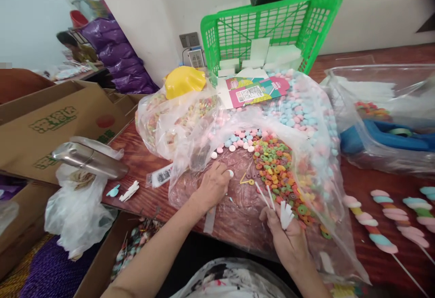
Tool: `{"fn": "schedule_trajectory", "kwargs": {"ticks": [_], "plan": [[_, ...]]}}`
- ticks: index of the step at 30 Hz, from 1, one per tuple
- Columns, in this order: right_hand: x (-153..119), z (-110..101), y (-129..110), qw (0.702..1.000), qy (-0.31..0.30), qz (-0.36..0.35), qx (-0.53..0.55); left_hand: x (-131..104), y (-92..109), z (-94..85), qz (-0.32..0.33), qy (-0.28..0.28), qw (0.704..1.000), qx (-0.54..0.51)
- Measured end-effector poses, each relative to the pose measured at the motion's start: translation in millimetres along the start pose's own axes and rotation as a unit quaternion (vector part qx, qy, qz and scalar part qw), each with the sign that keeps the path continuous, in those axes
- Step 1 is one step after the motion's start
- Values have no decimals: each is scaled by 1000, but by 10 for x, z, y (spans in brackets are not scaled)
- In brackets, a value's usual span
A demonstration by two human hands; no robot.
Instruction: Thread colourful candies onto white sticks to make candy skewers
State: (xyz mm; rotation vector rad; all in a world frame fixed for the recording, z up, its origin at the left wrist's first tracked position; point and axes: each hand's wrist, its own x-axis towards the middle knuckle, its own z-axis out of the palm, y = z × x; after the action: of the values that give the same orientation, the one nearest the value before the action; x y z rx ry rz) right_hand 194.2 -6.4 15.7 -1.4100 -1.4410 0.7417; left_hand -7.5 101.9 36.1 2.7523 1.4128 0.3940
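Observation:
My left hand (215,184) reaches over the plastic-covered table, its fingers closed at a small white round marshmallow (231,173). My right hand (287,239) is wrapped around several thin white sticks (268,197); their ends point up toward the middle. A bunched white piece (287,215) also sticks out of that hand. Between and beyond the hands lie a heap of colourful ring-shaped cereal (277,166) and a spread of pink, blue and white marshmallows (240,140). A few rings (251,181) lie loose near the right hand's sticks.
Skewers of marshmallows (369,223) lie at the right beside a clear plastic bin (380,153). Behind stands a green basket (272,10). A steel flask (90,157) and a cardboard box (68,121) are at the left. Another person (79,51) sits far left.

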Motion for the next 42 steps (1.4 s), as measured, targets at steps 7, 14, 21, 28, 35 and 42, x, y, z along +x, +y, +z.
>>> {"fn": "schedule_trajectory", "kwargs": {"ticks": [7, 14, 21, 28, 35, 42], "plan": [[-42, 18, 119, 998, 44, -41, 21, 128, -14, 96, 9, -21, 1000, 7], [-35, 9, 151, 999, 13, -44, 16, 160, -107, 14, -16, -33, 999, -10], [-35, 7, 148, 999, 9, -40, 0, 125, -290, -29, 40, -28, 998, -44], [-16, 14, 134, 998, 20, -57, -10, 133, -185, -39, 59, -74, 995, 24], [-12, 25, 71, 997, 26, -72, -6, 231, -149, -78, -76, 67, 956, -276], [-37, 28, 12, 993, 19, -116, -35, 76, 393, -276, -213, 149, 705, -660]]}}
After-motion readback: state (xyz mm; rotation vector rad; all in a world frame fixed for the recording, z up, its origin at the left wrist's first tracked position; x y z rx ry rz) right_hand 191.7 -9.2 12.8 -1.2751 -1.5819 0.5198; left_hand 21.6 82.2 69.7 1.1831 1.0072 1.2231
